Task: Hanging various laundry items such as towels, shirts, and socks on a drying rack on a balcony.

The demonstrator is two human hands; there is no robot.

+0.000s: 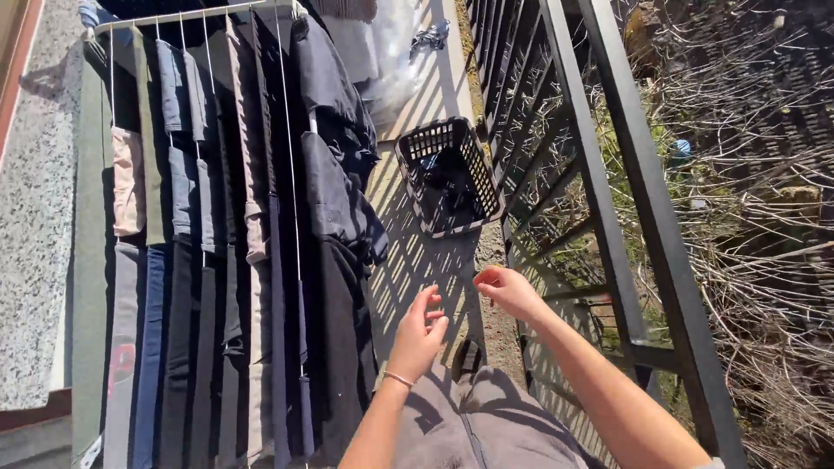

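Observation:
My left hand [419,334] is held out over the balcony floor with its fingers apart and nothing in it; a thin bracelet sits on the wrist. My right hand [506,289] hovers a little further right, near the dark metal railing [608,174], fingers loosely curled and empty. Left of both hands stands a drying rack [204,13] hung full with dark garments [330,200] and several lighter ones. Ahead on the floor lies a black laundry basket [486,182] with some dark cloth in its bottom.
A speckled wall [35,217] runs along the left of the rack. Beyond the railing lie dry branches and brush [756,217]. Striped shadows cross the narrow floor strip [421,260] between rack and railing. My grey trousers show at the bottom.

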